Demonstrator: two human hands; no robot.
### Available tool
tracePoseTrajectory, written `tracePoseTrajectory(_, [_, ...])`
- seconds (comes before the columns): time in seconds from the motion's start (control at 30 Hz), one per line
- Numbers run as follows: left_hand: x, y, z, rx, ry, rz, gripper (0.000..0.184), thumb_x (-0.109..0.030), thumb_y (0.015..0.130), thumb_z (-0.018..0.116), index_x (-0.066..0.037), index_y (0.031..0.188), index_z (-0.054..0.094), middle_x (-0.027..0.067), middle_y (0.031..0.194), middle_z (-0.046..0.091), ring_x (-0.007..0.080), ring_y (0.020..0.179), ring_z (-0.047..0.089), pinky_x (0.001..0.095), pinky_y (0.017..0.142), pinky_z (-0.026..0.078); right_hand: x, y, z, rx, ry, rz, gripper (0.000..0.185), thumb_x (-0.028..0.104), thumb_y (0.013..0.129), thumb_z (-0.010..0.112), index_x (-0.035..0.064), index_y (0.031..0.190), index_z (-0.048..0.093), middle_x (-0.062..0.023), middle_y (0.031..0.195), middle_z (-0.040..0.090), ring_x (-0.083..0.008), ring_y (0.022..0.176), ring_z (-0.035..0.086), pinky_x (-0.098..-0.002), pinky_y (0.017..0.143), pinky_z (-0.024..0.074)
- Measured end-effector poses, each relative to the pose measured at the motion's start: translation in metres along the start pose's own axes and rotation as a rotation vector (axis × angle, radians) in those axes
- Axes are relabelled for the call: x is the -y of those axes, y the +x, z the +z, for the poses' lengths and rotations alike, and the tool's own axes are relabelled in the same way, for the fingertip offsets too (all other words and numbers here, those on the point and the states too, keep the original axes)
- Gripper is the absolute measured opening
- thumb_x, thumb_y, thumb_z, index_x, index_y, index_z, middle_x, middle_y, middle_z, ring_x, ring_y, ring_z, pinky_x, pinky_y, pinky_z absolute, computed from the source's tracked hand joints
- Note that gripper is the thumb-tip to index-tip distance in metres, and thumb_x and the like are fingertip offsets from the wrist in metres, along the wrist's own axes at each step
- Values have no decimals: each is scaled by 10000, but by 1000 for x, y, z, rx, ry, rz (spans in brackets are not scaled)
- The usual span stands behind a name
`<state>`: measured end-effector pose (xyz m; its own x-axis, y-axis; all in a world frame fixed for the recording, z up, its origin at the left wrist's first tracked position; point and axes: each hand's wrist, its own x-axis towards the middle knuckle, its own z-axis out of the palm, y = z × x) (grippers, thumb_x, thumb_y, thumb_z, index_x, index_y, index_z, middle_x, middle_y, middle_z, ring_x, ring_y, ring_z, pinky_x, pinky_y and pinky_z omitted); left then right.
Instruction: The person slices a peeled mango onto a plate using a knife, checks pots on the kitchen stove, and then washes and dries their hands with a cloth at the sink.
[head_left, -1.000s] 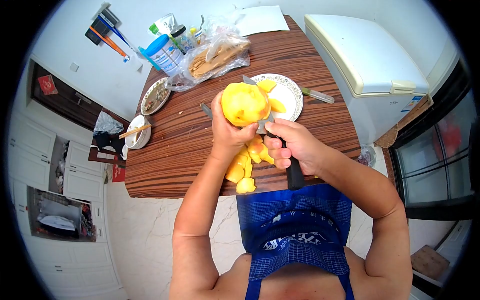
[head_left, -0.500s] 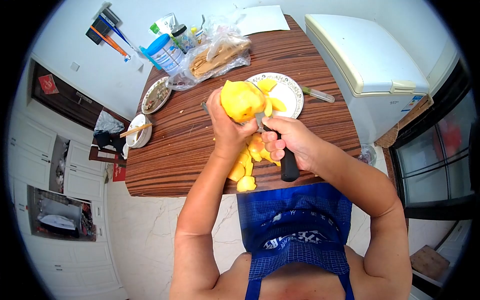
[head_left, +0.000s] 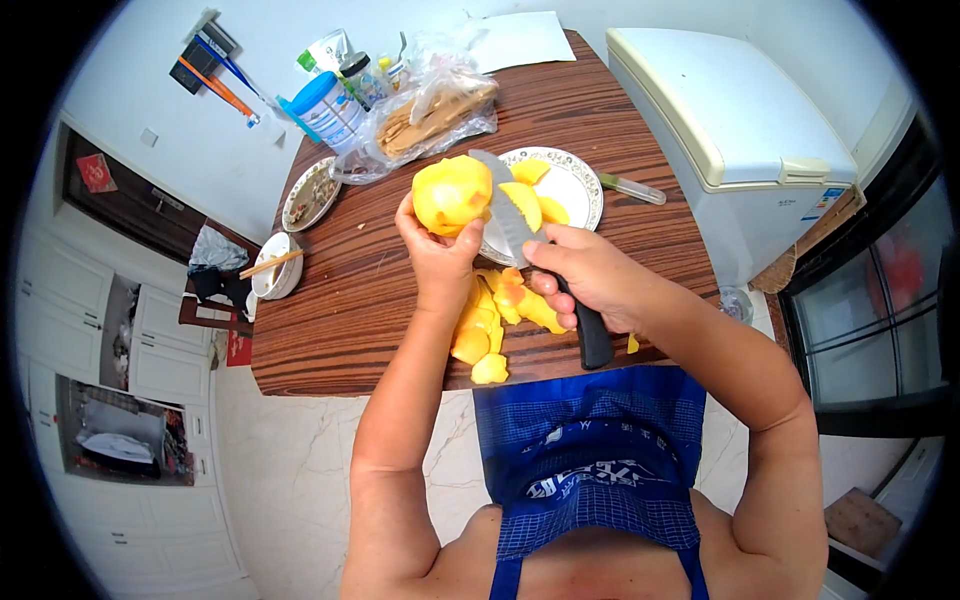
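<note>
My left hand (head_left: 438,250) is wrapped round a peeled yellow fruit (head_left: 450,196), which looks like a mango, above the table. In my right hand (head_left: 585,280) is a kitchen knife (head_left: 594,342) by its black handle. Its blade points up and away, just right of the fruit and apart from it. A cut yellow slice (head_left: 522,204) is by the blade, over the plate; whether it touches the blade I cannot tell. More slices lie on the white plate (head_left: 587,195) with a patterned rim. Yellow peelings (head_left: 480,335) are heaped on the table under my hands.
A green-handled tool (head_left: 635,188) lies right of the plate. At the left stand a patterned dish (head_left: 312,192) and a white bowl (head_left: 280,280) with chopsticks. Behind are a plastic bag (head_left: 430,115) and a blue-lidded can (head_left: 330,108). A white chest freezer (head_left: 720,110) stands beside the wooden table (head_left: 340,340).
The fruit and my left hand have moved left, away from the knife. The blade, mostly hidden before, now shows fully, with a slice beside it.
</note>
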<state>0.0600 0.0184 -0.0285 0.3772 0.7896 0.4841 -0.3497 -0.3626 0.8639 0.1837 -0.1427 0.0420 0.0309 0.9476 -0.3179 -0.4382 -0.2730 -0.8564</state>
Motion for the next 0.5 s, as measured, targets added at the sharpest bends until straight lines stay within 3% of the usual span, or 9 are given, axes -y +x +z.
tracePoseTrajectory(0.07, [3,1,-3,9,-45,-20,711,-89,801,750,-54,1331,278,123,1285,435,232,1192,507,376,997,482,2,0,-10,-37,-153,-60,187,224,993,482,38,985,472,-11,696,494,-96,470,465,-262,409,440])
tracePoseTrajectory(0.1, [-5,2,0,12,-218,-96,675,-99,816,739,-59,1327,300,125,1284,459,246,1182,528,398,983,502,5,-1,-13,-38,-152,-59,187,224,993,482,38,985,472,-11,696,494,-96,470,465,-262,409,440])
tracePoseTrajectory(0.17, [-11,4,1,16,-393,-178,640,-108,830,727,-64,1323,322,128,1284,482,260,1172,550,419,969,523,13,-3,-19,-148,-512,-83,188,223,1003,484,37,983,470,25,673,459,-52,450,439,-228,377,419])
tracePoseTrajectory(0.2, [-12,6,-2,35,-431,-204,589,-118,837,698,-49,1313,358,141,1286,504,293,1174,558,445,967,525,16,0,-27,-194,-728,-93,193,208,984,512,17,985,484,-46,689,558,-151,499,563,-310,440,487])
tracePoseTrajectory(0.23, [-13,8,-4,54,-470,-227,542,-128,845,668,-33,1303,395,155,1288,526,325,1176,566,471,964,527,15,3,-35,-195,-728,-93,193,208,984,512,17,985,484,-46,689,558,-151,499,563,-310,440,487])
tracePoseTrajectory(0.27, [-12,9,-6,75,-448,-219,567,-229,849,689,-28,1306,420,163,1293,542,329,1178,568,446,981,520,12,7,-42,-304,-1134,-233,194,201,972,522,12,1002,490,-104,737,603,-218,574,612,-356,508,509])
tracePoseTrajectory(0.3, [-12,9,-8,75,-449,-219,567,-229,849,689,-28,1306,420,163,1293,542,329,1178,568,446,981,520,12,8,-43,-414,-1539,-378,199,194,961,533,7,1019,497,-162,785,647,-286,650,661,-403,576,532])
tracePoseTrajectory(0.33, [-12,10,-11,102,-483,-250,609,-270,848,695,-27,1327,407,171,1311,530,336,1190,561,432,989,517,16,4,-40,-461,-1604,-311,207,185,947,540,22,1074,529,-223,864,666,-357,794,671,-461,703,524])
tracePoseTrajectory(0.5, [-10,10,-17,118,-590,-337,716,-368,846,700,-23,1379,368,193,1354,499,358,1209,545,397,1004,509,15,12,-50,-583,-1830,-352,266,192,945,540,86,1187,562,-166,891,661,-318,836,671,-450,693,524])
